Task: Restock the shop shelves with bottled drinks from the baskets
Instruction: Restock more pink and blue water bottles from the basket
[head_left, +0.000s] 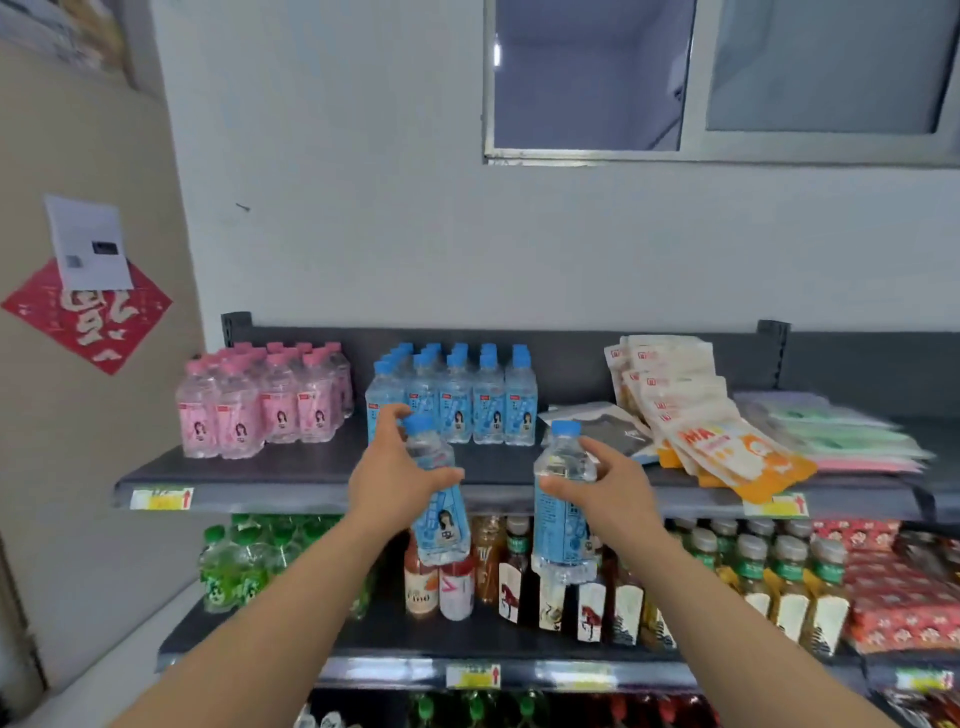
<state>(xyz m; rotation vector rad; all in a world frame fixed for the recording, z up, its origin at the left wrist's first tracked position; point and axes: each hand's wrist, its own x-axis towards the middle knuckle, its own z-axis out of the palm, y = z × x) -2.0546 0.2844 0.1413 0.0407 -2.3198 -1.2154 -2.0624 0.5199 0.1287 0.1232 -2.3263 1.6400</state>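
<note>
My left hand (392, 478) grips a blue-capped, blue-labelled water bottle (439, 512), tilted slightly, in front of the top shelf's edge (311, 493). My right hand (605, 491) holds a second blue-capped bottle (563, 512) upright at the same height. Both bottles hang just in front of the top shelf, below a group of several matching blue bottles (467, 400) standing on it. No basket is in view.
Pink-capped bottles (260, 400) stand left on the top shelf; snack pouches (691, 415) and flat packets (841, 431) lie right. The shelf below holds green bottles (239, 561), tea and juice bottles (597, 587) and red packs (893, 587). A window sits above.
</note>
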